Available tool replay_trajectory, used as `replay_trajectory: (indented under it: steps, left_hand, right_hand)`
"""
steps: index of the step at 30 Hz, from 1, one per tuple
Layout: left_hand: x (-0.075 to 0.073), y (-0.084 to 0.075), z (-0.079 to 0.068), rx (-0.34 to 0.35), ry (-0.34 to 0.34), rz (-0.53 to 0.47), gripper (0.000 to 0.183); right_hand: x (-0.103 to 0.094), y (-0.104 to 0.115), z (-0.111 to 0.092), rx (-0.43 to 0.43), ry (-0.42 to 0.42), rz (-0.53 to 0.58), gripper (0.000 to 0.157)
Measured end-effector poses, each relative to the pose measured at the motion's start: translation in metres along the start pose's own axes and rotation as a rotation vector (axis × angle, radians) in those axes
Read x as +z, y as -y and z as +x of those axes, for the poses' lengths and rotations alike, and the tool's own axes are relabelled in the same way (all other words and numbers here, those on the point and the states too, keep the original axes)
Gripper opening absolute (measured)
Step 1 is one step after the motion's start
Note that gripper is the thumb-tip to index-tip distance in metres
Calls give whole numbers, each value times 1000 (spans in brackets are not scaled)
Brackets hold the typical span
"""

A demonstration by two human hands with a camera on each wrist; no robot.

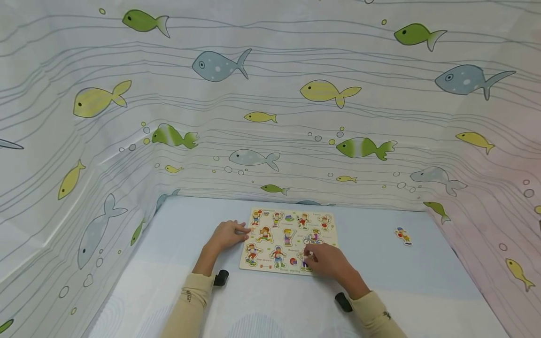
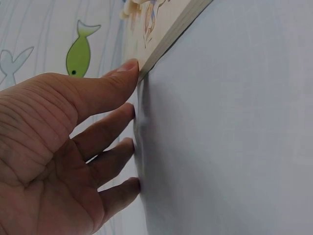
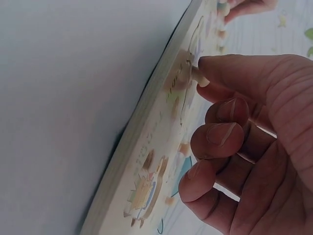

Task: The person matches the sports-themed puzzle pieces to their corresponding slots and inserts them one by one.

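Note:
A pale wooden knob puzzle board [image 1: 312, 218] with several painted sports figures lies on the table. At its near right corner my right hand [image 1: 327, 260] pinches the knob of a figure-shaped puzzle piece [image 1: 305, 264] between thumb and forefinger. That piece sits at its place in the board, partly covered by the hand. In the right wrist view the small round knob [image 3: 199, 77] shows between the fingertips, the other fingers curled. My left hand [image 1: 228, 234] rests beside the board's left edge, thumb tip at the board's edge [image 2: 161, 53] and fingers loosely spread.
A loose puzzle piece of a figure in a blue cap [image 1: 403, 236] lies on the table to the right of the board. Pale blue cloth [image 1: 380, 267] covers the table. Fish-patterned sheeting [image 1: 279, 136] stands behind and on both sides.

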State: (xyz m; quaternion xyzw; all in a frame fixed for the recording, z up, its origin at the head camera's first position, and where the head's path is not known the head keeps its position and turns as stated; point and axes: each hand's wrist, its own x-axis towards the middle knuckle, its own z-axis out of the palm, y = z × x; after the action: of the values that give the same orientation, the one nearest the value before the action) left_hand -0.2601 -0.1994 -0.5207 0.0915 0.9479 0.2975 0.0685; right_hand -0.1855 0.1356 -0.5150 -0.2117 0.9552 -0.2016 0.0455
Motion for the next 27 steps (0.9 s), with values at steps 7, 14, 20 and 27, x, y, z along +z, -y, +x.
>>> replay_trajectory:
  steps: [7, 14, 20, 27]
  left_hand:
    - [0, 0, 1, -6, -5, -5, 24]
    - [1, 2, 1, 13, -6, -2, 25]
    - [2, 4, 1, 14, -6, -8, 25]
    - [2, 3, 1, 19, -13, 1, 25]
  right_hand:
    - [-6, 0, -5, 13, -20, 6, 12]
    - [-13, -3, -9, 55, -39, 13, 12]
    - [-20, -9, -17, 102, -54, 5, 14]
    - [-36, -23, -25, 152, -74, 20, 17]
